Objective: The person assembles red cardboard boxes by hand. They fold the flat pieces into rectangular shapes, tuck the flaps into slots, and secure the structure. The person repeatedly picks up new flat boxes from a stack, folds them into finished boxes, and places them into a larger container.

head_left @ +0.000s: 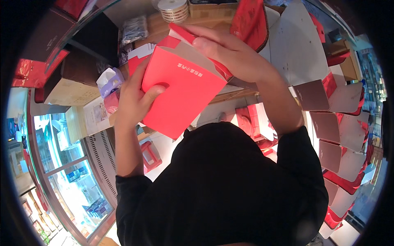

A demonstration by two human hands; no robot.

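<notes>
- Holding the red box (184, 92) at its 3 o'clock, the left hand (135, 94) is pressing its thumb onto it.
- The right hand (225, 49) is grasping the flap (182, 33); the box is lying at 8 o'clock.
- A purple-and-white packet (109, 84) is sitting at the left hand's 10 o'clock.

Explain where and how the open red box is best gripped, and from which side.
Probably the left side, coming from the left, as the left hand does: thumb on the broad flat face, fingers along the side. The red box is tilted, and that face gives the thumb support, leaving the open end to the right hand.
</notes>
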